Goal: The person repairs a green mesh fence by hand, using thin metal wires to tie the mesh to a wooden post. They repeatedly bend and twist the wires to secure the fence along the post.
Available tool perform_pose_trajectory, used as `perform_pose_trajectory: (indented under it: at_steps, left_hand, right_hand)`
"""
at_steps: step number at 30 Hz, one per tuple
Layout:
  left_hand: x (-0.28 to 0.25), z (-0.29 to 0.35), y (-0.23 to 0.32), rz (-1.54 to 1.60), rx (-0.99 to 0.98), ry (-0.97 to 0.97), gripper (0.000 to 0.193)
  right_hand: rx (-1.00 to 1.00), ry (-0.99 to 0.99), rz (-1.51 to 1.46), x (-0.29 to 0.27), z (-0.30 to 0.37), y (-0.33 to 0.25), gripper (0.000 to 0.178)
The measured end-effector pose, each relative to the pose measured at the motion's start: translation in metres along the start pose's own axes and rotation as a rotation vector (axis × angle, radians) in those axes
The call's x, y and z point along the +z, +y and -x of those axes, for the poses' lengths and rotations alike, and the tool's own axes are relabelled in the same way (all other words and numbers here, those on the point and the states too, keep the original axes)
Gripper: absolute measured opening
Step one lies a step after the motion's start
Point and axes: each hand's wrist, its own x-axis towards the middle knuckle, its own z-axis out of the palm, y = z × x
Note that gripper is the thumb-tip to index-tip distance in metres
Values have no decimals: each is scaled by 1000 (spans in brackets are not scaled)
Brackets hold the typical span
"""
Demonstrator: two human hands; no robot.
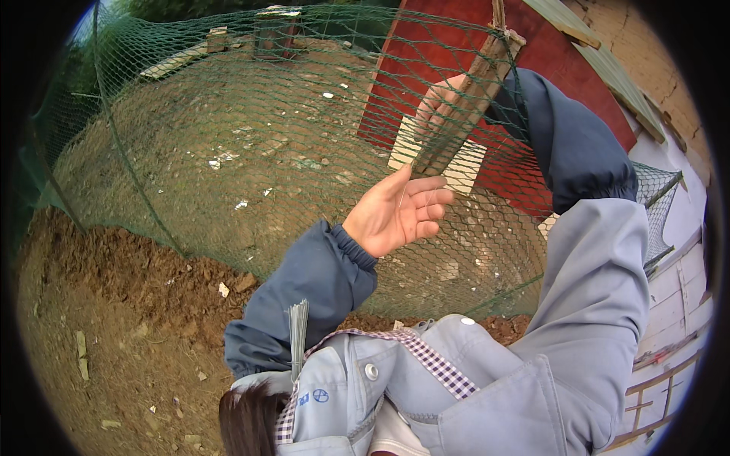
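Observation:
My left hand [397, 214] is in front of the green netting [304, 163], palm turned up, thumb apart and fingers loosely bent. A faint thin line, perhaps a wire, crosses near its thumb. Just above it is the lower end of a rough wooden post [464, 110], which leans to the upper right against the net. My right arm reaches round the post. Behind the mesh, my right hand [439, 102] is beside the post, fingers close together and pointing down; its thumb and anything it grips are hidden.
A bundle of thin wires [298, 334] sticks up from my chest pocket. Behind the post lean a red board [521, 178] and a pale slatted panel [465, 167]. A bank of brown soil [144, 266] runs along the net's foot. At right is a white wall [677, 281].

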Motion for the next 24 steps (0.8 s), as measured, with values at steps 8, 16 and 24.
perform_pose_trajectory:
  at_steps: [8,16,24]
  left_hand:
    - [-1,11,-9,-118,62,113,30]
    - [30,27,-15,-722,180,400,25]
    - [59,20,-37,-1361,336,488,20]
  right_hand:
    - [-21,93,46,-2,-1,3,16]
    - [-729,1225,104,-14,110,-74,16]
    - [-212,572,-1175,209,139,-85,21]
